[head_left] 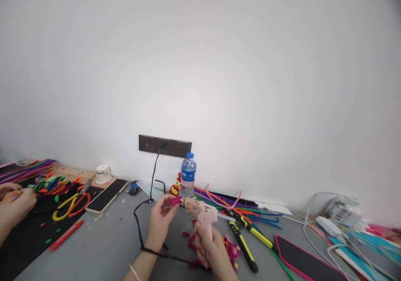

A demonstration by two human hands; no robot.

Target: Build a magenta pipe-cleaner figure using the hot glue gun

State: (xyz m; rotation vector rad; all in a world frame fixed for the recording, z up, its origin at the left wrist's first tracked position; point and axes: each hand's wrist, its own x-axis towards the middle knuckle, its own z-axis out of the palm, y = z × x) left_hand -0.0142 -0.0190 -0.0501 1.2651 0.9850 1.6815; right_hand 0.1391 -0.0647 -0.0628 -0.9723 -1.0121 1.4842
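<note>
My right hand (208,245) is wrapped round the handle of a pale pink hot glue gun (207,215), whose nozzle end is crusted with mottled glue and points left. Between the thumb and fingers of my left hand (161,216) is a small magenta fuzzy piece (176,200), close to the nozzle; whether the two touch I cannot tell. A black cord (169,256) crosses over my left forearm. Below and behind my right hand lie more magenta fuzzy pieces (232,249), partly hidden.
A water bottle (188,174) stands by the wall socket (165,144). Pliers (242,245), coloured pipe cleaners (266,216) and a pink-edged phone (307,260) lie right. Left are another phone (107,195), scissors (73,203), a red marker (66,235) and another person's hands (21,201).
</note>
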